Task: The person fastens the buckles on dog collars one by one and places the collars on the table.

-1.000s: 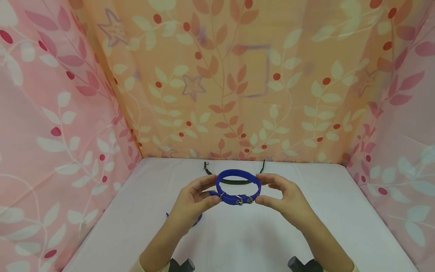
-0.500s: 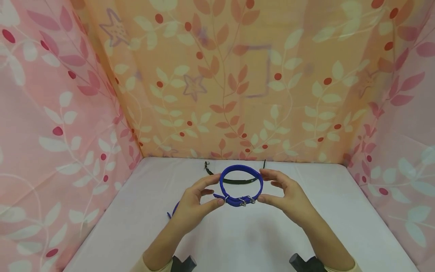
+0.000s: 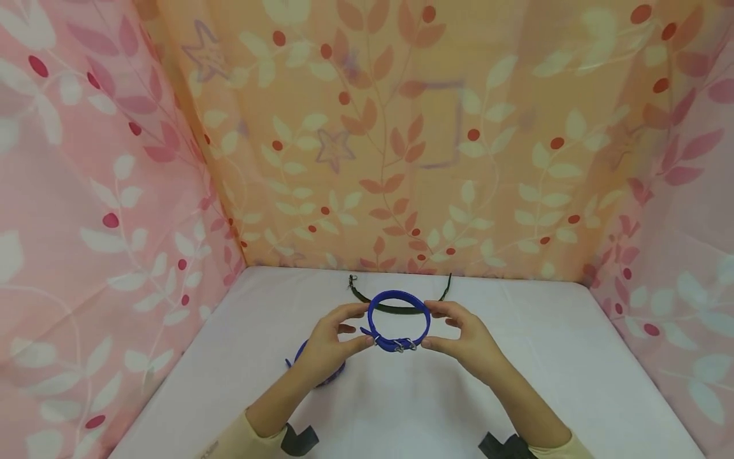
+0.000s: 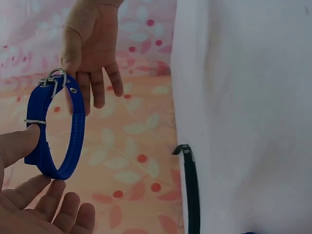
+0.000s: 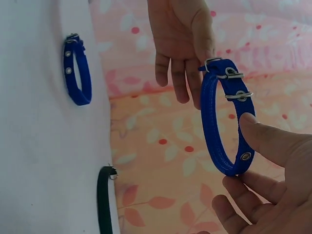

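A blue dog collar (image 3: 390,345), buckled into a loop, is held up above the white table between both hands. My left hand (image 3: 329,344) pinches its left side between thumb and fingers, near the loose strap end. On the opposite side my right hand (image 3: 470,344) pinches the loop the same way. The silver buckle (image 5: 235,74) and metal eyelets show up close in the right wrist view. A second blue collar (image 5: 84,80) lies on the table, partly hidden behind my left hand and wrist in the head view.
Toward the back of the white table (image 3: 550,357) lies a dark green collar (image 3: 360,295), unfastened and curved, partly behind the held loop. Patterned cloth walls stand at the back (image 3: 510,191) and both sides.
Both hands and the collar have shifted slightly left, and the loop now appears a little lower and narrower. More of the second blue collar shows behind my left wrist.
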Available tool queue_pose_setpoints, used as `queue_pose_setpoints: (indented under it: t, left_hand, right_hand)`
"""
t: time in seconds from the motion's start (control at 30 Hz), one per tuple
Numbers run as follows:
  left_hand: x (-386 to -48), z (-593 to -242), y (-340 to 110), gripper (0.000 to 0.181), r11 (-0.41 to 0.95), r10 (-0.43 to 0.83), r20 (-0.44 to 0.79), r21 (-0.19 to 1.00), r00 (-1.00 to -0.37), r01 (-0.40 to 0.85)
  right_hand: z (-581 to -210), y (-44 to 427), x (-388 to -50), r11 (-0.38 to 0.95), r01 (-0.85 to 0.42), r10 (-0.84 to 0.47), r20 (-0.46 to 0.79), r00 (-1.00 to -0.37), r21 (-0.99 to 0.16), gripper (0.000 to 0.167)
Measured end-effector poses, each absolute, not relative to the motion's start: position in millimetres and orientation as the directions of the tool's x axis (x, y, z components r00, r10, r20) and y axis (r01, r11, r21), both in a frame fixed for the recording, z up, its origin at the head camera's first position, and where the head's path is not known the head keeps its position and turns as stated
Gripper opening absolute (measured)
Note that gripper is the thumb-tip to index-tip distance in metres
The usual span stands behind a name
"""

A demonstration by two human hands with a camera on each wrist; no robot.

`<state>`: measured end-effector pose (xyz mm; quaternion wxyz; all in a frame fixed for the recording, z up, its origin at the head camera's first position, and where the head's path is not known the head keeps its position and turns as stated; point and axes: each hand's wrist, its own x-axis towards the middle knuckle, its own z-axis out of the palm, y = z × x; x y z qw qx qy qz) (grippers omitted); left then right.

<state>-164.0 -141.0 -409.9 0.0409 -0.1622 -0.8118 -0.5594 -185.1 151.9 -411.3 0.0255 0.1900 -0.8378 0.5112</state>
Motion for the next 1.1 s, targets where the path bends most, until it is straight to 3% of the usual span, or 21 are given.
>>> queue_pose_setpoints:
  t: [0.8,1.1]
  left_hand:
    - [-194.5,-468.1,-142.6,0.058,0.442,0.233,0.02,0.888,-0.972,0.125]
    - [-199.2,-489.1,-135.7,0.057,0.532,0.264,-0.01,0.836,-0.965,0.137]
  right_hand:
    - [-467.2,144.4,-200.6,0.473,-0.179,-0.234,0.073,-0.969,-0.862,0.068]
    - [-487.5,141.5,-203.2,0.554,-0.139,-0.224,0.014,-0.975,-0.821,0.068]
